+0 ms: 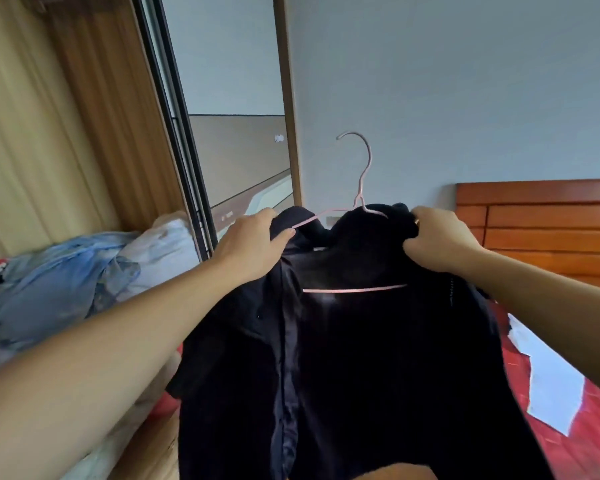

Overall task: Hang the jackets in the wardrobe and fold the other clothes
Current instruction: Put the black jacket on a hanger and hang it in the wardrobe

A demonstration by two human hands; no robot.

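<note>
A black jacket [361, 358] hangs in front of me on a thin pink hanger [362, 178], whose hook points up and left. My left hand [253, 244] grips the jacket's left shoulder together with the hanger's arm. My right hand [437, 237] pinches the collar and right shoulder of the jacket. The hanger's bottom bar [354, 290] shows inside the open front. The jacket's lower part covers the bed below.
A pile of light blue and white clothes [84, 278] lies at the left. Behind it stand beige curtains [49, 133] and a mirrored sliding wardrobe door [236, 133]. A red bed cover [596, 420] with a white garment [551, 379] and a wooden headboard [551, 223] are at the right.
</note>
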